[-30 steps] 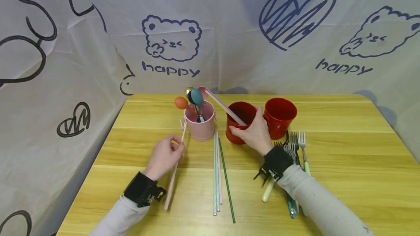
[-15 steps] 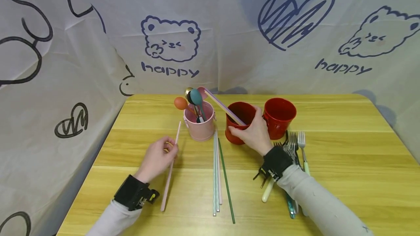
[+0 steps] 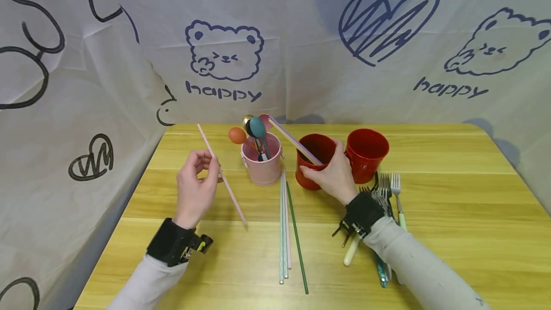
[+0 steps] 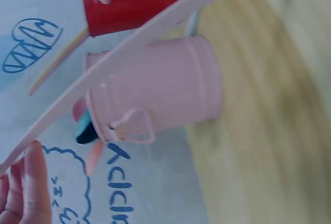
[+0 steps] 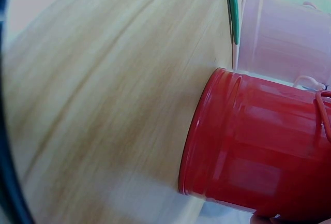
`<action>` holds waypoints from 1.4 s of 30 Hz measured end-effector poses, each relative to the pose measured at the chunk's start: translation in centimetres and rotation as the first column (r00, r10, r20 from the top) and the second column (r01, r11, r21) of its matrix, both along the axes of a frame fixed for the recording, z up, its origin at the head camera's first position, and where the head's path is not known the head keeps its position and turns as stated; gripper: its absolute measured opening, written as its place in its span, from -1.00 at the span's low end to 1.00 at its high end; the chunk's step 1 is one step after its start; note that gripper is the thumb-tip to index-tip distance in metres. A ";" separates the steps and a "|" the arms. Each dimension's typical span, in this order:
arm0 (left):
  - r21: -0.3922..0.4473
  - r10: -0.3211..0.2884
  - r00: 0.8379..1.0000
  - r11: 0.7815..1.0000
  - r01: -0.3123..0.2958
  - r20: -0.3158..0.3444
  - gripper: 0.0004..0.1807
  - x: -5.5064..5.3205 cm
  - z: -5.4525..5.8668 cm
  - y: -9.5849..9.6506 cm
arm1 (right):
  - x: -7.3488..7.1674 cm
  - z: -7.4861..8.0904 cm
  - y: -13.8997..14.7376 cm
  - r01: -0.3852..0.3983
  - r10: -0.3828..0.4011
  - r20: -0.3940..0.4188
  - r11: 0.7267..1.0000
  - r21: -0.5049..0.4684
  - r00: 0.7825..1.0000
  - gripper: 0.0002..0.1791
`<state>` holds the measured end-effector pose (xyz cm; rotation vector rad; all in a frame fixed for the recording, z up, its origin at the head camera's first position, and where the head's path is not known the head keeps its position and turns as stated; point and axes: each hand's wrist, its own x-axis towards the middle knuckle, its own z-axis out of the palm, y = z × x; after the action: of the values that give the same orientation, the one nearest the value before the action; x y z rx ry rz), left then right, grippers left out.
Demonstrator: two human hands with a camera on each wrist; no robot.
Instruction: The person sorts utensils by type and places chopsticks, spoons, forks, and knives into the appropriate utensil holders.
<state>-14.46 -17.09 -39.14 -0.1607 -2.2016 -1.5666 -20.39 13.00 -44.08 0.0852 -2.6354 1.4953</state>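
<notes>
Pink chopstick (image 3: 228, 186) was pinched near mid-length by left hand (image 3: 192, 192), above table (image 3: 232, 271), left of pink bucket (image 3: 263, 170); judged light, stiff, maybe slippery (smooth-looking), best held there. Red bucket (image 3: 304, 177) was gripped at rim by right hand (image 3: 333, 176).

"How do the red pails (image 3: 307, 177) look to you?"
"Like painted metal, smooth and very glossy."
"And the pink stick (image 3: 232, 196)?"
"Also smooth, but rather matt. The counter (image 3: 452, 195) shows wood grain, the backdrop (image 3: 310, 75) is wrinkled matt cloth, and the forks (image 3: 395, 184) have shiny metal heads."
</notes>
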 end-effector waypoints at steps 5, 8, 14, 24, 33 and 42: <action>0.120 -0.025 0.991 0.992 0.041 -0.134 -0.82 -0.6 1.3 1.3 | 0.0 0.0 0.0 0.001 -0.001 -0.003 1.000 0.005 1.000 0.06; 0.170 -0.033 0.979 0.983 0.069 -0.203 -0.82 -1.1 2.0 2.2 | 0.0 0.0 0.0 -0.001 0.001 -0.004 1.000 0.004 1.000 0.06; 0.228 -0.015 0.949 0.969 0.091 -0.315 -0.79 -2.1 3.5 4.2 | 0.1 0.2 0.1 -0.006 0.006 -0.005 1.000 0.003 1.000 0.06; 0.238 -0.068 0.919 0.956 0.171 -0.388 -0.73 -3.6 4.9 7.6 | 0.2 0.3 0.0 -0.004 0.004 -0.008 1.000 -0.001 1.000 0.06; 0.088 -0.158 0.925 0.976 0.199 -0.346 -0.83 -4.6 4.2 10.2 | 0.3 0.4 0.0 -0.007 0.007 -0.007 1.000 0.002 1.000 0.06; -0.126 -0.203 0.970 0.974 0.186 -0.135 -0.80 -4.9 3.1 11.4 | 0.3 0.4 0.0 -0.004 0.004 -0.007 1.000 0.013 1.000 0.06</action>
<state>-19.40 -5.67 -36.01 -0.5249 -2.2120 -1.4763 -20.12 13.03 -43.66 0.0966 -2.6409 1.4760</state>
